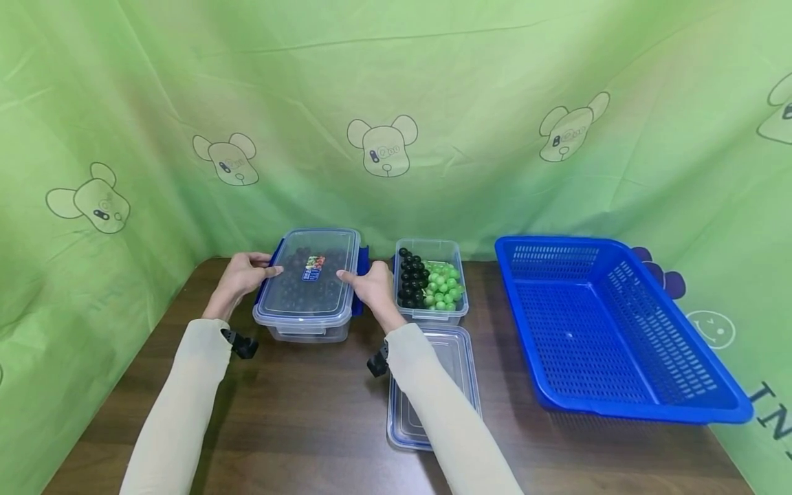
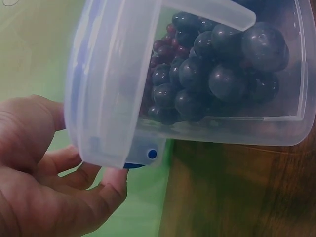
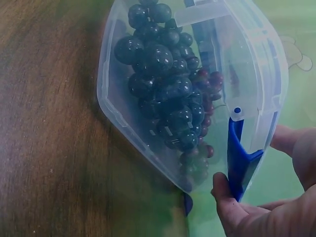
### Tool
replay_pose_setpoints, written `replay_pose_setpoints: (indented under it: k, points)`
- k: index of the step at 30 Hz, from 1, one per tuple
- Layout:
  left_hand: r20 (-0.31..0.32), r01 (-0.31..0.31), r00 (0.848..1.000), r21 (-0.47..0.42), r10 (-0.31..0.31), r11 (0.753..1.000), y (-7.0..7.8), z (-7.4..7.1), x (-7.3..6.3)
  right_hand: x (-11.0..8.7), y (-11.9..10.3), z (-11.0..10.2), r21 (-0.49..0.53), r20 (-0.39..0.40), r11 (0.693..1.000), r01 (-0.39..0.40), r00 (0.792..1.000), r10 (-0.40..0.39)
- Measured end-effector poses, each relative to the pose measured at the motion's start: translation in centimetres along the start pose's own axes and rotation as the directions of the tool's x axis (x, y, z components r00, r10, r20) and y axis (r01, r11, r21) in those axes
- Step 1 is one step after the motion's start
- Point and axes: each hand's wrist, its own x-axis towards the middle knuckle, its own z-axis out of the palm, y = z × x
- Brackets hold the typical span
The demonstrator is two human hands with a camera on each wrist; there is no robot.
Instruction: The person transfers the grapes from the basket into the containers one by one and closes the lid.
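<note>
A clear food container [image 1: 309, 334] holds dark grapes [image 2: 197, 74] and smaller red ones [image 2: 170, 45]. Its clear lid [image 1: 303, 295] has a blue seal and a fruit label, and lies on top. At the left edge my left hand [image 1: 243, 275] grips the lid, thumb on top and fingers by the side clasp. My right hand [image 1: 376, 287] grips the opposite edge, thumb on the lid. Its fingers touch a blue clasp [image 3: 242, 163], which stands angled out from the wall. The far fingers are partly hidden in the head view.
To the right stands an uncovered container [image 1: 436, 316] with black grapes [image 1: 411, 278] and green grapes [image 1: 442, 285]. A loose lid [image 1: 448, 350] lies in front of it, partly under my right forearm. Farther right is a blue basket [image 1: 532, 357]. A green curtain [image 1: 297, 185] hangs behind the table [image 1: 309, 412].
</note>
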Motion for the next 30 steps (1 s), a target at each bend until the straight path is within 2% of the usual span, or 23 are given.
replay_pose_setpoints:
  k: [6,17,30]
  points:
    - [0.006,0.017,1.000,0.010,-0.017,1.000,0.16,-0.08,0.08,-0.10,-0.33,-0.07,0.002,-0.011,0.999,0.044,0.999,-0.044]
    - [0.015,0.022,1.000,0.011,-0.022,1.000,0.04,-0.10,0.26,0.03,-0.46,0.10,0.007,0.028,0.999,0.044,0.999,-0.045]
    - [0.001,0.008,1.000,0.005,-0.008,1.000,0.20,0.02,-0.12,-0.32,-0.56,0.06,-0.053,0.035,0.997,0.060,0.998,-0.058]
